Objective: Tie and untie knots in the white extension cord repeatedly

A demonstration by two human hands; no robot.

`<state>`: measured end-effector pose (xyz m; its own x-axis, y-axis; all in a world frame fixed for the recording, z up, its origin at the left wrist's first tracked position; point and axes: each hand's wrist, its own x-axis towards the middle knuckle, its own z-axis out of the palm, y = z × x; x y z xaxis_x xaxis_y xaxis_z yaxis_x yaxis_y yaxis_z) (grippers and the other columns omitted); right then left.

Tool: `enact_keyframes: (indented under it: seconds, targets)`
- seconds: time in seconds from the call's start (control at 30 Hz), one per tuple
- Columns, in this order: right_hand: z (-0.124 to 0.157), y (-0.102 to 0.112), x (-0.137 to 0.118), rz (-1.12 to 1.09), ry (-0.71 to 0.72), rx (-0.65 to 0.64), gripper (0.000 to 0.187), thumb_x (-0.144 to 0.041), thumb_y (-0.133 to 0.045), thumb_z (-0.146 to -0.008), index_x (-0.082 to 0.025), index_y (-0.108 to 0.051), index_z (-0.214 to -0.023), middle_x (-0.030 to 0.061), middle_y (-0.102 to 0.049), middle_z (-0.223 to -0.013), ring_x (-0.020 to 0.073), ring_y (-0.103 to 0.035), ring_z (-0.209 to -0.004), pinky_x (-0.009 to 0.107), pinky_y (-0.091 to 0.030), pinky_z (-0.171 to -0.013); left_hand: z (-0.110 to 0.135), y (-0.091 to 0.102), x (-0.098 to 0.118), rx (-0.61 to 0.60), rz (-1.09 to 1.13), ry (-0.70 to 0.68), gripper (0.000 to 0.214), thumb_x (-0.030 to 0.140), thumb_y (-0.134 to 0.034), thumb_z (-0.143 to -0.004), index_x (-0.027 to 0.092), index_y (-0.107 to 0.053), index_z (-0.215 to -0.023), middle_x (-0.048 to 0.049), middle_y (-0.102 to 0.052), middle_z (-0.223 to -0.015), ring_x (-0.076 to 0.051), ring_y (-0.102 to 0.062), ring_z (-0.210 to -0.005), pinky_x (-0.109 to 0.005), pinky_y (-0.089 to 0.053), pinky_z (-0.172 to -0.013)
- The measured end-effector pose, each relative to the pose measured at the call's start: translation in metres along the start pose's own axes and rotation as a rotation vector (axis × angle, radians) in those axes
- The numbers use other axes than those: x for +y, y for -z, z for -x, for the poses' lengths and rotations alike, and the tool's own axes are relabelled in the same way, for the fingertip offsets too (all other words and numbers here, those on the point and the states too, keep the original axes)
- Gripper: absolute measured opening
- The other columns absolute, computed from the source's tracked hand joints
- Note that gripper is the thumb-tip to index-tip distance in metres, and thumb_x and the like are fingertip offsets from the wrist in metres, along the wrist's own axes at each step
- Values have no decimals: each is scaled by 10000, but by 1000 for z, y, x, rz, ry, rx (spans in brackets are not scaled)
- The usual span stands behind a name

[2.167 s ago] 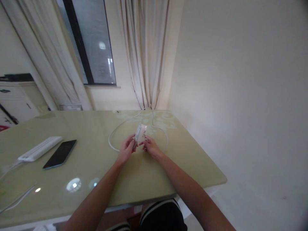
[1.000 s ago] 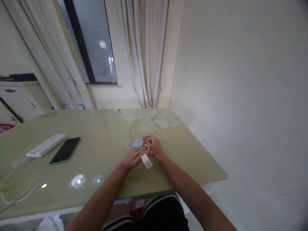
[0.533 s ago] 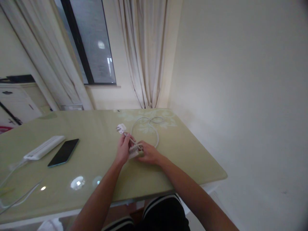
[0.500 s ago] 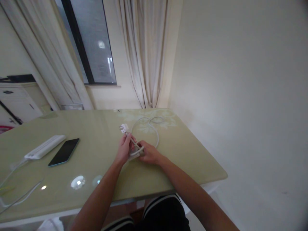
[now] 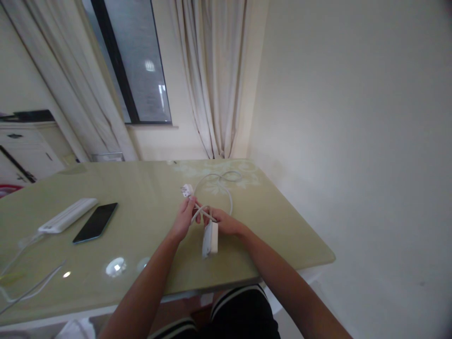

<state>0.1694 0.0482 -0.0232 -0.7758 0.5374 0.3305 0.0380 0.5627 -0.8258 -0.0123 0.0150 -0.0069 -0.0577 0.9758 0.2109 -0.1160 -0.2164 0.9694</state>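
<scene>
My left hand (image 5: 184,217) is closed on a white cord just below its three-pin plug (image 5: 187,190), which sticks up past the fingertips. Opposite it, my right hand (image 5: 224,221) pinches the cord where it meets a small white power strip (image 5: 211,239). That strip hangs tilted below the right fingers, its narrow side towards me. Between the hands the cord crosses over itself, while the rest of the white cord (image 5: 231,197) lies in a loose loop on the table behind them. Some right fingertips are hidden behind the cord.
A longer white power strip (image 5: 68,215) with its own cable lies at the left on the glossy green table (image 5: 148,188). Beside it is a dark phone (image 5: 95,222). A thin white cable (image 5: 38,285) rests near the front left edge. A wall rises along the right side.
The small power strip has swung from lying between my hands to hanging below the right one. My left hand and the plug have shifted slightly right.
</scene>
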Motion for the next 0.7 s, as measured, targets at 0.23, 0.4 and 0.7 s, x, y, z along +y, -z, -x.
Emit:
enact_keyframes:
  seconds: [0.23, 0.4, 0.7]
  targets:
    - [5, 14, -5, -162, -90, -48, 134, -255, -699, -770, -159, -630, -832, 8, -607, -857, 151, -565, -794, 284, -484, -770, -2, -5, -12, 70, 87, 85, 542, 721, -633, -819, 187, -543, -783, 68, -471, -438, -77, -377, -398, -195, -255, -431]
    - [5, 8, -6, 9, -78, 196, 220, -238, -744, -732, -168, -632, -907, 17, -585, -923, 156, -564, -848, 255, -486, -722, -3, -5, -19, 49, 115, 96, 533, 711, -647, -805, 191, -532, -785, 46, -537, -484, -88, -436, -403, -200, -289, -433]
    - [13, 8, -13, 608, 117, 240, 455, -497, -799, -817, -325, -701, -1227, 94, -611, -1262, 214, -601, -1029, 359, -525, -924, -6, -9, -27, 58, 111, 164, 514, 702, -671, -735, 205, -542, -760, 51, -553, -538, -116, -491, -435, -233, -383, -432]
